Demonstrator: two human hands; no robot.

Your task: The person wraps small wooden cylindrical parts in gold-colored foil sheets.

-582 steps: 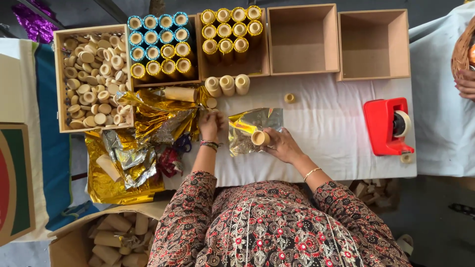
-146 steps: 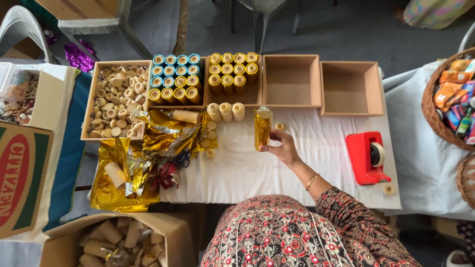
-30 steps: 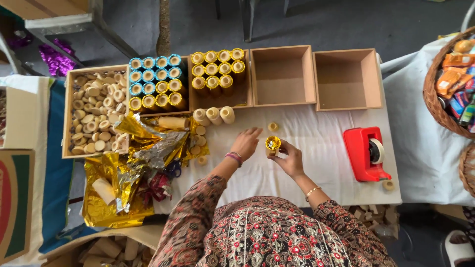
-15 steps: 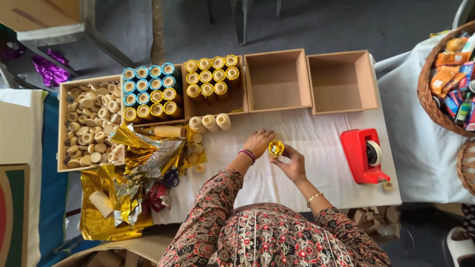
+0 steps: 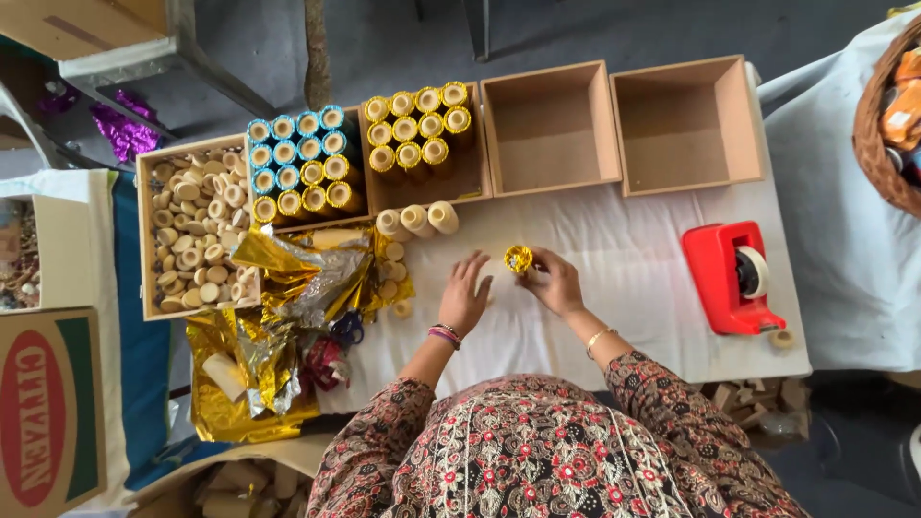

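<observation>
My right hand (image 5: pixel 554 281) holds a gold-foil-wrapped tube (image 5: pixel 518 259) upright over the white cloth of the table (image 5: pixel 624 259), its foil end facing up. My left hand (image 5: pixel 465 293) is just left of it with fingers spread, holding nothing. Three bare cardboard tubes (image 5: pixel 418 220) stand a little to the upper left. Crumpled gold and silver foil sheets (image 5: pixel 288 307) lie at my left.
Wooden boxes line the far edge: one with several plain tubes (image 5: pixel 195 233), one with blue and gold wrapped tubes (image 5: pixel 299 163), one with gold tubes (image 5: pixel 418 132), then two hollow boxes (image 5: pixel 551 129) (image 5: pixel 687 122). A red tape dispenser (image 5: pixel 731 276) sits right. A basket (image 5: pixel 885 115) stands far right.
Both hands stay at the gold tube; my left hand has drawn slightly off it and opened. The camera has shifted a little.
</observation>
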